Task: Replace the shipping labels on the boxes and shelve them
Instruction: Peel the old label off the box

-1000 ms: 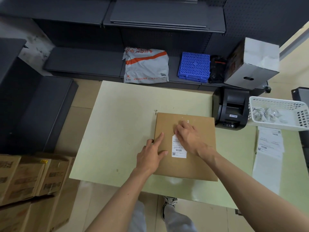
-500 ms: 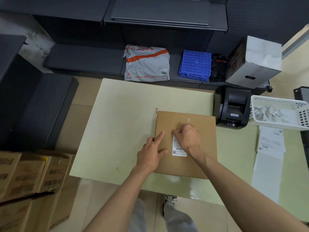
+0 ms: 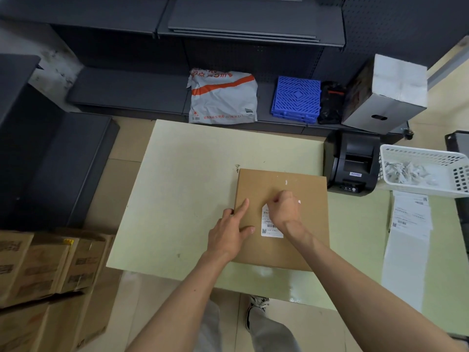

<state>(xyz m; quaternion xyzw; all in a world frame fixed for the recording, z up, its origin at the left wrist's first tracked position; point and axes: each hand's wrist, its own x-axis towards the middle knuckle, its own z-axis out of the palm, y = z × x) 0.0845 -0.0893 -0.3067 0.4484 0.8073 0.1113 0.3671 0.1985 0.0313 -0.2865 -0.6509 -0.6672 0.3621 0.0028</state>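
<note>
A flat, matte brown cardboard box (image 3: 291, 189) lies square on the pale green bench (image 3: 182, 189), toward its right half and near the front edge. A small white rectangular shipping label (image 3: 269, 228) with printed barcodes sits on the box's lid. The left hand (image 3: 228, 233) rests on the box's left edge, fingers straight and spread. The right hand (image 3: 284, 209) has its fingers curled over the label's upper corner; whether they pinch it cannot be told. A glossy black label printer (image 3: 352, 161) stands at the bench's back right.

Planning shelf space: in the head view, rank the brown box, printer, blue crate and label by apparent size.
1. Brown box
2. Printer
3. Blue crate, though it sits farther away, so its place behind the printer is unsure
4. Label, partly hidden
</note>
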